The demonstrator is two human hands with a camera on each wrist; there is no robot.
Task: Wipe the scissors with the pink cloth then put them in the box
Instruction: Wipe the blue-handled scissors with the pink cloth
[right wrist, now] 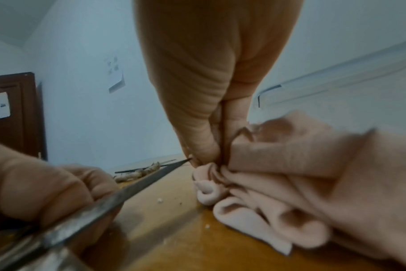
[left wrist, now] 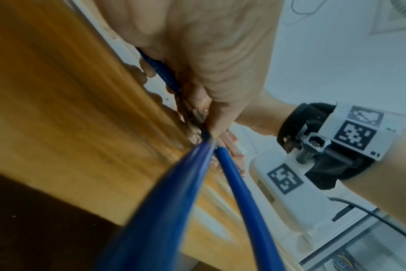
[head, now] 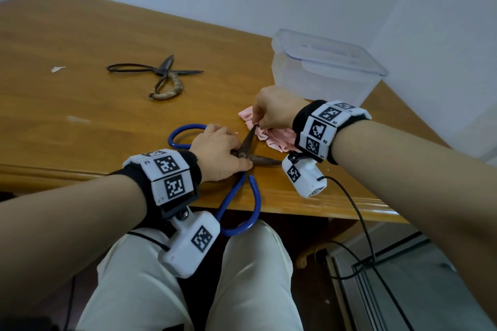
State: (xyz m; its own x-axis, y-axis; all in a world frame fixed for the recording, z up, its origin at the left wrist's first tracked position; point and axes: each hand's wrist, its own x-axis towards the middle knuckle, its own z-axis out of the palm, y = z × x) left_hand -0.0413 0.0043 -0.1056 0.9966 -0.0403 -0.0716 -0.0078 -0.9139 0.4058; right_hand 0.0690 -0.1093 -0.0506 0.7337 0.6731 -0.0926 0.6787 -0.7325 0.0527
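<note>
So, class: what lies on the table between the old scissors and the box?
Nothing: in the head view, bare table separates the old scissors from the box.

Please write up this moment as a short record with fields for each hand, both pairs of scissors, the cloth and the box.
left hand: holds the blue-handled scissors near the pivot, blades spread open
right hand: pinches the pink cloth at the tip of the upper blade
second scissors: dark pair with one wrapped handle, lying open and untouched farther back on the table
box: clear plastic, lid on, behind the right hand
stage: wiping under way; nothing boxed yet
</note>
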